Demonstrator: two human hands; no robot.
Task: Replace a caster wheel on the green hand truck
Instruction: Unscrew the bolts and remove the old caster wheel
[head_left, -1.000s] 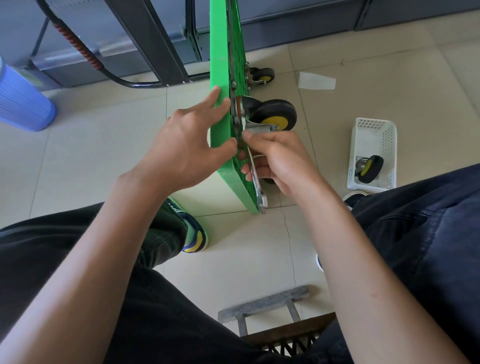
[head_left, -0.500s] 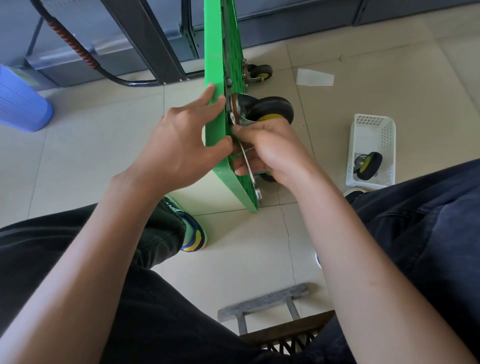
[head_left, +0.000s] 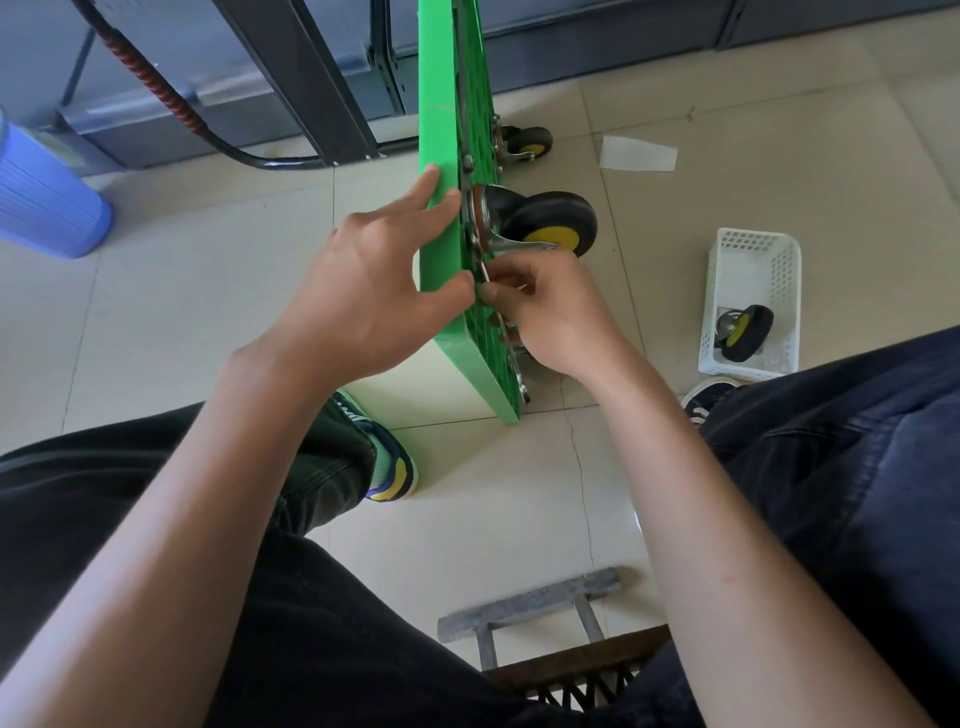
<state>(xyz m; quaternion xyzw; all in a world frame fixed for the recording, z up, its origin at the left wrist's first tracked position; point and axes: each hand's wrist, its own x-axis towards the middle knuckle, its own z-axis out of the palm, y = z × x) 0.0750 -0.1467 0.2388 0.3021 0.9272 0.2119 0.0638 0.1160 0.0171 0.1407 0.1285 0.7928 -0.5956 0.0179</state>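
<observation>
The left hand (head_left: 363, 296) is bracing the truck (head_left: 439, 156) open-fingered, so the right hand (head_left: 550, 312), gripping a wrench (head_left: 514, 364), is working beside the caster (head_left: 550, 223).

I see the green hand truck (head_left: 439, 130) stood on its edge on the tiled floor, its ribbed underside facing right. A caster wheel (head_left: 550, 223), black tyre with a yellow hub in a metal bracket, sits against that underside, and a second, smaller-looking caster (head_left: 527, 141) shows farther along the deck near the far wall. A spare caster (head_left: 743, 332) of the same colours lies tilted in the near end of a white basket (head_left: 753, 260) on the floor, well apart to the right.
</observation>
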